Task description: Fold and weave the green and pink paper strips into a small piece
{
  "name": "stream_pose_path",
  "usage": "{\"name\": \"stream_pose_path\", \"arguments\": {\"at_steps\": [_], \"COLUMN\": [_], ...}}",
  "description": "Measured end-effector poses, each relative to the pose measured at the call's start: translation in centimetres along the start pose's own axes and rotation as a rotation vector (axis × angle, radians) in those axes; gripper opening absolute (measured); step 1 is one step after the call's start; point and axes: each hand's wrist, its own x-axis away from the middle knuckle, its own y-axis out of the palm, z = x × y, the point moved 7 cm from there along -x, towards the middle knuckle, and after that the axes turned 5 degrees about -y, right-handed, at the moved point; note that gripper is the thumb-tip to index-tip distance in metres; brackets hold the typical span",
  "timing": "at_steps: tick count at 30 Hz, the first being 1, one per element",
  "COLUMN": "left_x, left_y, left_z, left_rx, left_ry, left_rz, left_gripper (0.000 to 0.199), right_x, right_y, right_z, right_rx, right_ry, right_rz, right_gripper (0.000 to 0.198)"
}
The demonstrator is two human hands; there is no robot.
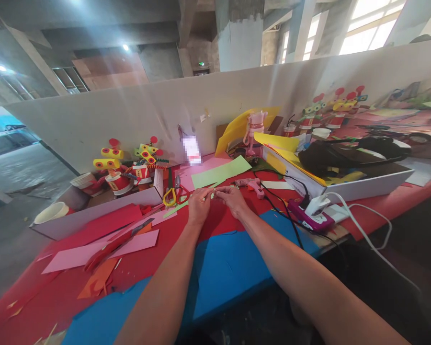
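My left hand (200, 206) and my right hand (232, 200) meet over the red-covered table, fingertips pinched together. Something small and pale shows between them, too small to make out. Just beyond lie light green paper sheets (224, 172) on pink paper. A pink hot glue gun (250, 186) rests to the right of my right hand. Left of my left hand are scissors with yellow handles (169, 197) and scissors with red handles (182, 194). Blue sheet material (233, 268) lies under my forearms.
At left, a white box (104, 213) holds paper-cup figures (118, 183). A red-handled utility knife (111, 249) lies on pink paper strips. At right are a purple power strip (311, 215) with cables and a box (359, 184) holding a black bag. A white partition (147, 112) stands behind.
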Motion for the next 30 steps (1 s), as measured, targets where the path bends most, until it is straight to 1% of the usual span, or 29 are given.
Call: {"name": "stream_pose_path", "arguments": {"at_steps": [3,7,11,14,16,24,27,30], "left_x": [0.1,0.2,0.3,0.3,0.3,0.1,0.0,0.1], "left_y": [0.3,0.6,0.8,0.9,0.8,-0.1,-0.4,-0.3], "left_z": [0.4,1.0,1.8,2.1,2.0,1.0,1.1,1.2], "left_rx": [-0.114,-0.212,-0.300,-0.320,-0.291,-0.117,-0.114,-0.123], "left_ry": [0.079,0.151,0.205,0.223,0.205,0.043,0.013,0.011], "left_rz": [-0.037,-0.075,-0.113,-0.124,-0.108,-0.017,0.003,-0.007], "left_gripper": [0.022,0.026,0.030,0.030,0.029,0.021,0.018,0.019], "right_x": [-0.1,0.1,0.2,0.2,0.1,0.2,0.2,0.3], "right_y": [0.0,0.0,0.0,0.1,0.1,0.4,0.4,0.4], "right_z": [0.0,-0.1,-0.2,-0.2,-0.1,-0.2,-0.3,-0.5], "right_rx": [-0.039,-0.066,-0.076,-0.092,-0.109,-0.104,-0.092,-0.059], "right_ry": [0.003,0.023,0.032,0.017,0.005,0.017,0.006,-0.003], "right_rz": [0.000,0.003,-0.013,-0.009,-0.008,-0.027,-0.021,-0.011], "right_gripper": [0.019,0.021,0.026,0.028,0.029,0.031,0.032,0.034]}}
